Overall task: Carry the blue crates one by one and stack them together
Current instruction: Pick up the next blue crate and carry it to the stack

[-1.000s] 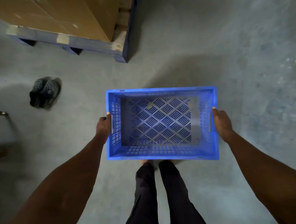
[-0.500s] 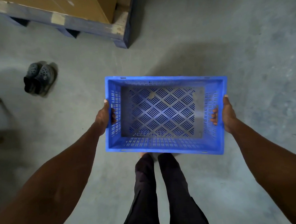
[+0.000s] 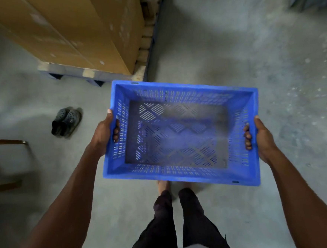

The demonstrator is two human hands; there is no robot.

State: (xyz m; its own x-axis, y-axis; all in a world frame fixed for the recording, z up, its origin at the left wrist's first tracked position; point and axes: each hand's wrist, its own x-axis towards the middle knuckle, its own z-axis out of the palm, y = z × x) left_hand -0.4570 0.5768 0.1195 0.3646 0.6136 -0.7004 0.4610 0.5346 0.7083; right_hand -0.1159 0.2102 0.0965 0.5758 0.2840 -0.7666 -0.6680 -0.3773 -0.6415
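An empty blue crate [image 3: 181,173] with slotted walls and a perforated floor hangs in the air in front of me, above my legs and bare feet. My left hand [image 3: 103,134] grips its left short wall, fingers curled through the handle slot. On the opposite short wall my right hand [image 3: 260,136] holds the same way. The crate is tilted a little, its right end nearer to me. No other blue crate is in view.
A large cardboard box [image 3: 71,31] stands on a wooden pallet [image 3: 89,73] at the upper left, close behind the crate. A pair of dark clogs [image 3: 65,121] lies on the concrete floor at left. A wooden frame [image 3: 5,142] shows at the left edge.
The crate has risen and looms larger, shifted right and tilted. The pallet with its box has come closer and now reaches down to the crate's far rim.
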